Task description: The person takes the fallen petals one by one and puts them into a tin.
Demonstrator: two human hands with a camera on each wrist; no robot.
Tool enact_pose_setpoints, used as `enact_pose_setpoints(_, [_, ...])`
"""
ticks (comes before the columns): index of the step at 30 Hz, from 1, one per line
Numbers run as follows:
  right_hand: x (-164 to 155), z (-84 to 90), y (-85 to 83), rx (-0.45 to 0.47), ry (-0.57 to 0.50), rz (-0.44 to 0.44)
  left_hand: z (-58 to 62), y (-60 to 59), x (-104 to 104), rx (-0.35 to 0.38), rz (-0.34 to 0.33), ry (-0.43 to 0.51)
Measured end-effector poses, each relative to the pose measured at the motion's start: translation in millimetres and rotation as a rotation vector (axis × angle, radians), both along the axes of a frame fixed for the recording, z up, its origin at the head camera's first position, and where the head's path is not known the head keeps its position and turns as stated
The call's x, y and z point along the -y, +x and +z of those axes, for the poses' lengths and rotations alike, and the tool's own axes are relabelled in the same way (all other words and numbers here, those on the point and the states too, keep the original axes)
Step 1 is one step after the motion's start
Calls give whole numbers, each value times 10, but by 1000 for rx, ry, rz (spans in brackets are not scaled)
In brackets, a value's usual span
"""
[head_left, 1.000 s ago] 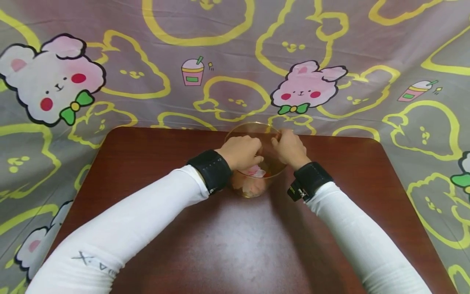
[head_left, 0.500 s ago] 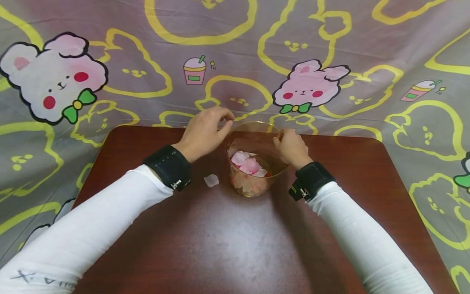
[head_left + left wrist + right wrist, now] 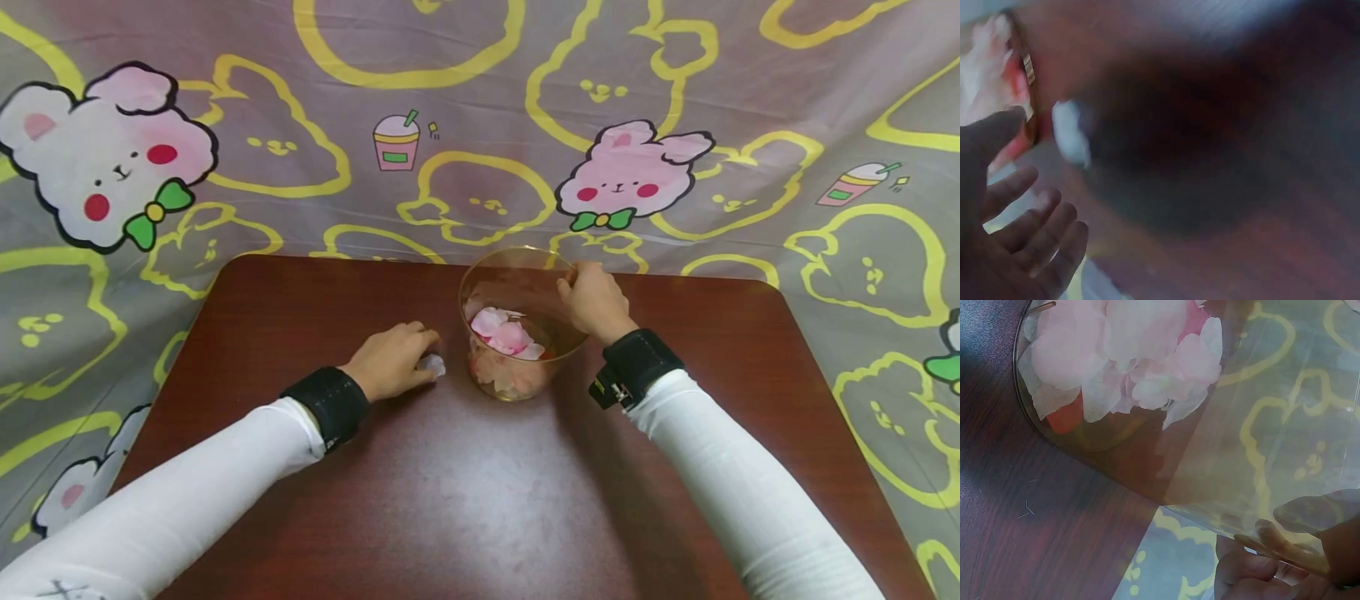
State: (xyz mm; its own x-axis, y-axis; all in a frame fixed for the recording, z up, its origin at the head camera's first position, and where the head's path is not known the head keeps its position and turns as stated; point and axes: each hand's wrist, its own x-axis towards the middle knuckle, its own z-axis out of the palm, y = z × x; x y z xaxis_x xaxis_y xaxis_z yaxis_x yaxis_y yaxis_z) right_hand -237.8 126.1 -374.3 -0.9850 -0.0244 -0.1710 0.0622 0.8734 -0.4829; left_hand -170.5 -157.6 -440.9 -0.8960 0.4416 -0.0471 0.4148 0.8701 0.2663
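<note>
A clear amber-tinted container point(image 3: 543, 287) stands tilted toward me near the back of the table, with pink and white flower petals point(image 3: 510, 337) inside. My right hand point(image 3: 596, 302) grips its rim on the right; the right wrist view shows the thumb point(image 3: 1310, 512) on one side of the wall and the fingers on the other. Left of the container, a single pale petal point(image 3: 432, 365) lies on the tabletop. Over it reaches my left hand point(image 3: 393, 360), thumb and fingers spread apart around the petal. In the blurred left wrist view those fingers point(image 3: 1041, 228) are loosely extended, apart from the petal point(image 3: 1071, 133).
The reddish-brown table point(image 3: 480, 483) has rounded back corners and a glossy glare in its middle. Behind it hangs a cartoon-printed curtain point(image 3: 480, 125), close to the table's back edge and both sides.
My left hand came out of the container, swung left past its rim, then dropped to the loose petal on the table. The right hand and container stayed put.
</note>
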Motion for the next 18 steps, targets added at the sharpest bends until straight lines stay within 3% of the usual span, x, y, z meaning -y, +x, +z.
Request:
enact_pose_setpoints(6, [-5, 4, 11, -2, -11, 5, -186, 115, -18, -3, -3, -5])
enact_pose_setpoints(12, [-16, -6, 8, 6, -5, -1, -299, 109, -9, -12, 11, 53])
enact_pose_setpoints(15, [-16, -10, 4, 2, -4, -2, -262, 67, 6, -33, 20, 85])
enact_pose_setpoints(18, [-13, -4, 7, -7, -11, 1, -62, -12, 13, -71, 51, 144])
